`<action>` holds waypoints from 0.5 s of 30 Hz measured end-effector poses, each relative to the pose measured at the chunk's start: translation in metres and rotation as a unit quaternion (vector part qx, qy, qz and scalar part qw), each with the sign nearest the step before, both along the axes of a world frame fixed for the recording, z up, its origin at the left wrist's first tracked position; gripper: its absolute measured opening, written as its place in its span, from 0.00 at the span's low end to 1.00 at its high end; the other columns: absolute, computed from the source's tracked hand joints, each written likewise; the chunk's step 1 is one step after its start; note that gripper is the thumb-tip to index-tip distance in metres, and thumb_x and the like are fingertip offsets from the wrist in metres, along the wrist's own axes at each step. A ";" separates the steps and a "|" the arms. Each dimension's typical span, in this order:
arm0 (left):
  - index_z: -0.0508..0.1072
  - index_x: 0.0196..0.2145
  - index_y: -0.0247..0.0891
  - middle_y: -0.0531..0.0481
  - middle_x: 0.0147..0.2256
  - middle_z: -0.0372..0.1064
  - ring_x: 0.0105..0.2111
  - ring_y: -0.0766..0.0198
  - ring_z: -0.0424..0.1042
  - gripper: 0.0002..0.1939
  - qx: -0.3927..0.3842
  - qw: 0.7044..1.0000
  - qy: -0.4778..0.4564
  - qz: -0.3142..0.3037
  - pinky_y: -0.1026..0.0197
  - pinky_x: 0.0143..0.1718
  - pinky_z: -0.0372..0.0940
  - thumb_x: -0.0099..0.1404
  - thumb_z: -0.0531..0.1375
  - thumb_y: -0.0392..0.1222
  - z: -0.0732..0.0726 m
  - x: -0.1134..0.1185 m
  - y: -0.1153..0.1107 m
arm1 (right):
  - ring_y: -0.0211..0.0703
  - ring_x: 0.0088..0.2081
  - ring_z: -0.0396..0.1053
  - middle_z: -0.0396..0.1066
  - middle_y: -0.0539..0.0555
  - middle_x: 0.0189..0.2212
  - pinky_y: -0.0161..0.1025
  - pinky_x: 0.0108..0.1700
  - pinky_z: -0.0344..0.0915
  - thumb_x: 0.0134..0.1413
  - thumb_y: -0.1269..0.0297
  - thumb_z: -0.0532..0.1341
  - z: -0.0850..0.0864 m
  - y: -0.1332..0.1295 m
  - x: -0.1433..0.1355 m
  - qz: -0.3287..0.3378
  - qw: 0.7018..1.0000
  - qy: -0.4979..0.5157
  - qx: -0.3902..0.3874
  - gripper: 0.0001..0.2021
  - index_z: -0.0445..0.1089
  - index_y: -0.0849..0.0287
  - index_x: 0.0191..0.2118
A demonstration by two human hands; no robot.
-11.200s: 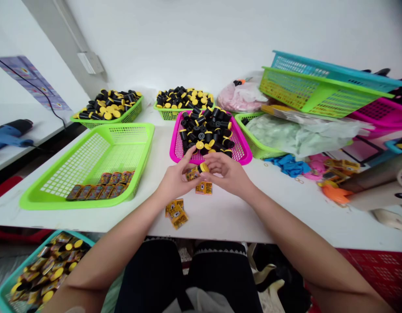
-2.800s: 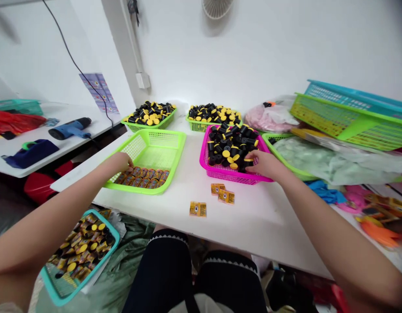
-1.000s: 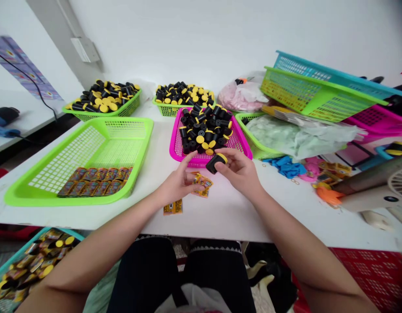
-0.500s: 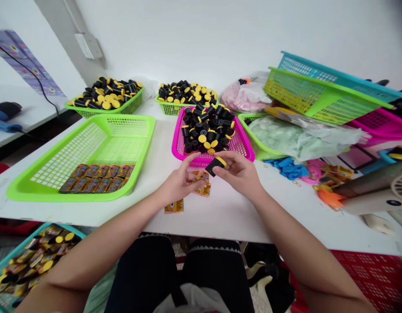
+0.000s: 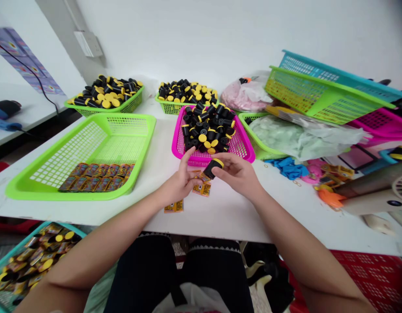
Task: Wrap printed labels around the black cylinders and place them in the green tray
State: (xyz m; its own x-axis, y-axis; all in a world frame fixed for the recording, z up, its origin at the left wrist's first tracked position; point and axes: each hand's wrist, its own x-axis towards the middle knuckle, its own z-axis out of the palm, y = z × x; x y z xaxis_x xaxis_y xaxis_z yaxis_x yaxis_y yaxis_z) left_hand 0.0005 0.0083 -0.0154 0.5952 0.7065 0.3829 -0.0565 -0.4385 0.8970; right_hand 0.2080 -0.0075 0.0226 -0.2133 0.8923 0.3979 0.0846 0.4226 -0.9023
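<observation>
Black cylinder (image 5: 211, 169) juts from pinching right grip (image 5: 236, 172); left grip (image 5: 179, 182) pinches orange wrapper (image 5: 202, 176).

Left hand (image 5: 177, 184) and right hand (image 5: 239, 172) bare; forearms (image 5: 111, 245) likewise. Below the table's (image 5: 240, 221) near edge: dark legwear (image 5: 140, 278), pale zigzag trim (image 5: 215, 248) across each leg. Light grey cloth (image 5: 201, 296) at lap, dark strip (image 5: 177, 296) beside.
</observation>
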 end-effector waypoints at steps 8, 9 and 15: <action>0.31 0.67 0.48 0.44 0.41 0.77 0.39 0.58 0.80 0.49 -0.097 0.991 -0.089 -0.001 0.54 0.40 0.75 0.64 0.64 0.39 0.010 0.004 -0.008 | 0.37 0.33 0.72 0.73 0.50 0.34 0.36 0.33 0.71 0.44 0.57 0.73 -0.006 0.004 0.000 0.006 1.000 -0.011 -0.011 0.19 0.72 0.53 0.43; 0.31 0.67 0.49 0.44 0.42 0.77 0.38 0.57 0.80 0.52 -0.109 0.989 -0.098 0.006 0.54 0.39 0.76 0.62 0.66 0.38 0.011 0.004 -0.009 | 0.38 0.35 0.73 0.73 0.51 0.37 0.37 0.35 0.72 0.42 0.57 0.74 -0.007 0.004 -0.001 0.010 1.000 -0.008 0.002 0.19 0.72 0.54 0.41; 0.36 0.67 0.49 0.47 0.40 0.77 0.38 0.58 0.80 0.54 -0.109 0.989 -0.078 0.058 0.53 0.41 0.75 0.57 0.68 0.35 0.013 0.004 -0.011 | 0.40 0.39 0.74 0.73 0.56 0.40 0.40 0.40 0.75 0.54 0.55 0.66 -0.007 -0.003 -0.010 0.031 0.996 -0.060 0.055 0.11 0.75 0.55 0.39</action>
State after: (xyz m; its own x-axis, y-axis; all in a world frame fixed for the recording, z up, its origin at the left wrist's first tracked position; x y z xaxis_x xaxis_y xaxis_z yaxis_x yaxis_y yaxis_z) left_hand 0.0044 -0.0029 -0.0027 0.4517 0.8423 0.2940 -0.1619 -0.2467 0.9555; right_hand 0.1983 -0.0109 0.0155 -0.3189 0.8285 0.4603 0.1585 0.5254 -0.8359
